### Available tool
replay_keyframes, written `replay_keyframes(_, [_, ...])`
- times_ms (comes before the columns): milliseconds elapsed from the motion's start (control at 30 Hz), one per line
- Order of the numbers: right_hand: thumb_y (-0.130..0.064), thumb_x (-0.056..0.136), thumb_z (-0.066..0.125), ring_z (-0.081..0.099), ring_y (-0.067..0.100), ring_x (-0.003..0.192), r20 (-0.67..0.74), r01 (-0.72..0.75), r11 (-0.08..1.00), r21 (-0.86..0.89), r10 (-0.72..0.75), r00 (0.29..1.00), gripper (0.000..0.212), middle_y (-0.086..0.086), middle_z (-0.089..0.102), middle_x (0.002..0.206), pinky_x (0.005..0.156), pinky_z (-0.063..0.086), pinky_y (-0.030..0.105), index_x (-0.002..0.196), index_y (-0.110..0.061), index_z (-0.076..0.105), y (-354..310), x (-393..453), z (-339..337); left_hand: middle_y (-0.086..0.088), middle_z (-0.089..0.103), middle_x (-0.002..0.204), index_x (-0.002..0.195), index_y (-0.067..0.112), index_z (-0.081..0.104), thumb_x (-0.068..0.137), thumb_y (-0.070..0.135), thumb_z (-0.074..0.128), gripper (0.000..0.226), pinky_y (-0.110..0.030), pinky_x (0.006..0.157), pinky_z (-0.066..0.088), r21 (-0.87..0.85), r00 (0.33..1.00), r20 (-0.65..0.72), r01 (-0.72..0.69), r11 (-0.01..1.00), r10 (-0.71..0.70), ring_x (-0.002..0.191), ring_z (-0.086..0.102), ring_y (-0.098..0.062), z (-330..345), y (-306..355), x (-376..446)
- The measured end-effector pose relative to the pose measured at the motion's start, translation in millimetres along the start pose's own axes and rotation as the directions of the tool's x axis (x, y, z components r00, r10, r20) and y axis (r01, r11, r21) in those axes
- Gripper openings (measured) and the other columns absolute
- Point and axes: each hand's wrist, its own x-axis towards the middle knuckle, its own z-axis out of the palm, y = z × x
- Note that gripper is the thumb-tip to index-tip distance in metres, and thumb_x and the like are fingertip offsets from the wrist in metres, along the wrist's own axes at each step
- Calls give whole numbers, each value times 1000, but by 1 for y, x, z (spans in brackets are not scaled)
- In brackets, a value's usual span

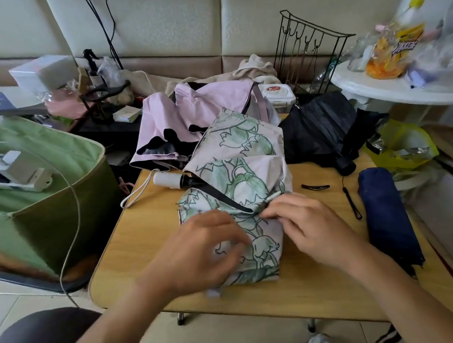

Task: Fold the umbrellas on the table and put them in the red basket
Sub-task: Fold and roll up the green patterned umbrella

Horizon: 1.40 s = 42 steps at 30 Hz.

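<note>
Both hands down on the floral umbrella, working its canopy on the wooden table.

Left hand is blurred, fingers curled onto the fabric; I can't tell if it truly grips. Right hand pinches the cloth by the black strap, thumb and fingertips closed on it. I see the white handle pointing left. Behind lies the pink umbrella, the black umbrella to its right, and a rolled navy umbrella just right of my hand. Green bin stands left of the table.
</note>
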Motion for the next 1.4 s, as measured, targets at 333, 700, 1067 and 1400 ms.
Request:
replay_keyframes(333, [-1, 93, 63, 59, 8, 104, -21, -68, 997, -36, 67, 998, 28, -16, 65, 107, 91, 53, 35, 104, -24, 73, 22, 13, -1, 14, 57, 90, 93, 28, 62, 87, 31, 74, 14, -31, 64, 51, 19, 962, -232, 155, 988, -146, 81, 56, -9, 41, 46, 16])
replay_keyframes(700, [-26, 88, 81, 56, 0, 104, -4, -117, 986, 115, 118, 993, 21, -19, 57, 107, 87, 48, 23, 103, -33, 70, 22, 9, -7, 18, 69, 89, 95, 22, 75, 91, 28, 77, 8, -12, 70, 48, -229, 820, -449, 278, 933, -354, 85, 65, -2, 16, 29, 23])
replay_keyframes(1067, [-25, 94, 74, 60, 8, 87, -156, -17, 989, 146, 40, 987, 3, -15, 60, 92, 72, 47, 19, 94, -22, 74, 16, 8, -6, 4, 68, 87, 93, 10, 75, 97, 25, 73, 15, -35, 68, 51, 65, 811, -584, 99, 993, -42, 80, 62, -17, 12, 20, 25])
replay_keyframes(1400, [-24, 91, 74, 57, 3, 92, 44, -65, 990, 127, 60, 997, 13, -20, 55, 94, 73, 43, 19, 92, -36, 70, 19, 0, -7, 7, 58, 76, 77, 17, 68, 93, 20, 73, 17, -32, 64, 47, 140, 932, -342, -74, 987, 118, 71, 53, -15, 19, 35, 21])
